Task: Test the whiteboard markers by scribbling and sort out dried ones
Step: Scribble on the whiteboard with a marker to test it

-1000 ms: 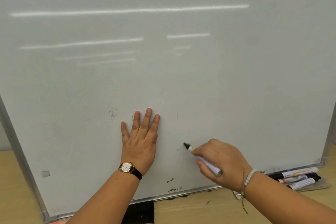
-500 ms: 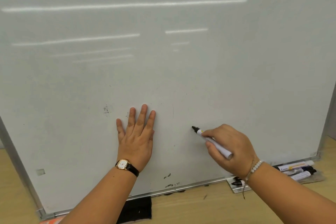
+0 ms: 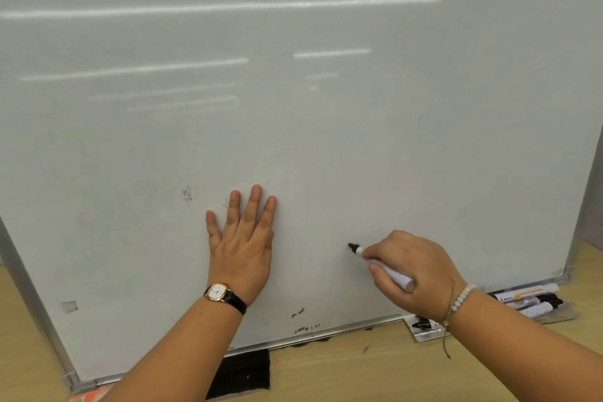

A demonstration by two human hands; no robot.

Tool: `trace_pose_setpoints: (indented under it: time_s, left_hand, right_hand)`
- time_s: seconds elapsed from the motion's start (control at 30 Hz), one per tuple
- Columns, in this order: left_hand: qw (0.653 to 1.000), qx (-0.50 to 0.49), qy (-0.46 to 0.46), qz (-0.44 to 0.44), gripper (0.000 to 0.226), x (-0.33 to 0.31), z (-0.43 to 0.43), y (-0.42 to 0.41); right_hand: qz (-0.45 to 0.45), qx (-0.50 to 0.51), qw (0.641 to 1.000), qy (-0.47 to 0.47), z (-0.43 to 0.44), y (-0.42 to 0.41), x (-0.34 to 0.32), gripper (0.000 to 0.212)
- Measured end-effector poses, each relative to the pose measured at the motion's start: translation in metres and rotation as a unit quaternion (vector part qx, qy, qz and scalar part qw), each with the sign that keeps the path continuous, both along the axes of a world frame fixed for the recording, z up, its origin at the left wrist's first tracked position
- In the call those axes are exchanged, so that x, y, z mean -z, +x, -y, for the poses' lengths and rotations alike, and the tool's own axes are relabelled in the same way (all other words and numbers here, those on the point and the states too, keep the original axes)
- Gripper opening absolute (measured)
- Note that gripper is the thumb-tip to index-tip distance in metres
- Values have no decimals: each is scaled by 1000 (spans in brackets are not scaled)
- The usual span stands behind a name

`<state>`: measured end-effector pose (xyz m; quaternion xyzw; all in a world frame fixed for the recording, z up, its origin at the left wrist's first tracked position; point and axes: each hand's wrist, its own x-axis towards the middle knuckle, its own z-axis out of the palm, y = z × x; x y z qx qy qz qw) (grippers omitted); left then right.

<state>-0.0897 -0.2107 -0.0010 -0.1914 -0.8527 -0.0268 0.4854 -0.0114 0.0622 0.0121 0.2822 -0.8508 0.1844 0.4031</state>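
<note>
White-barrelled whiteboard marker (image 3: 394,276), cap off, black nib bare. Held low on the large white board (image 3: 293,108), right of centre, above the bottom rail.

Long axis runs diagonally: nib up and to the left, butt end down and to the right, sticking out past the heel of the grip. Nib lies at or just off the board face; contact cannot be told from this angle. No fresh ink line shows under or beside the nib. Only old specks and smudges mark the board nearby.

Right hand (image 3: 414,268) grasps the barrel, fingers and thumb curled round it as for writing. Nib projects clear of the fingertips toward the left hand.

Left hand (image 3: 243,248) is flat on the board, fingers straight and spread, palm pressing, holding nothing. It sits left of the nib and apart from it, with bare board between. Judgement: it steadies the leaning board.

Judgement: scribble stroke is in hand or about to start; the bare patch between nib and left hand is the likely place for it.

Pile of other white-and-black markers (image 3: 535,300) lies on the pale wooden table (image 3: 326,369) at the board's lower right corner, behind the right wrist.
</note>
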Motion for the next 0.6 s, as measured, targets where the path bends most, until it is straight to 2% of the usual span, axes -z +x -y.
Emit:
trace_pose_setpoints:
  time_s: [0.13,0.27,0.4,0.6]
  left_hand:
    - [1000,-4,-1,-2,68,0,0,0]
    - [1000,0,-2,2,67,0,1,0]
    - [1000,-1,0,1,65,1,1,0]
    - [1000,-1,0,1,66,0,1,0]
  right_hand:
    - [-26,9,996,-90,-3,1,-12,24]
    - [-2,15,1000,-17,-6,3,-3,24]
    - [-21,40,996,-79,-15,2,-11,26]
    - [-16,33,999,-3,-18,3,-6,26]
